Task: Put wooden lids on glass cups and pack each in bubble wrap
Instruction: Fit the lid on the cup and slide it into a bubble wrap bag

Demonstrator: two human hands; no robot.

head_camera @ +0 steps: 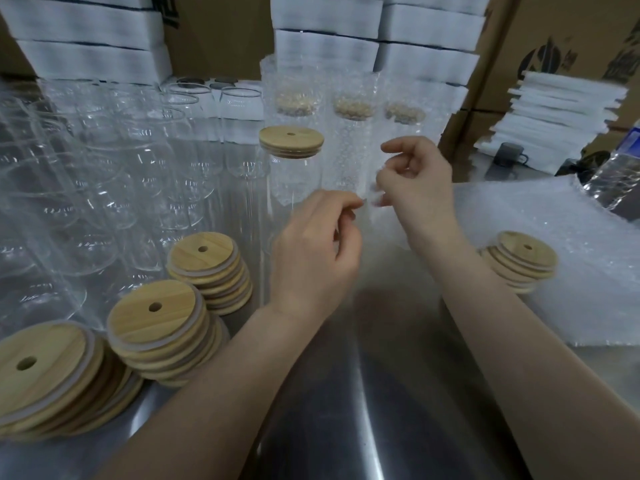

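Both hands are up over the middle of the metal table (381, 410), working on one bubble wrap piece (382, 233). The left hand (313, 258) has its fingers curled in and pinches the piece's top edge between thumb and forefinger. The right hand (415, 181) does the same just beside it, fingertips nearly touching the left's. That spot is pretty blurry, so I can't tell exactly how the wrap folds.

Right behind the left hand stands a glass cup (294, 181) with a wooden lid (291, 142) already on, no wrap on it yet. Behind that, three wrapped cups (353, 109) stand in a row.

To the left is a crowd of bare glasses (138, 168) with no lids, and three lid stacks (162, 330) sit in front of them. A smaller lid stack (519, 261) sits on the bubble wrap pile (581, 289) to the right.
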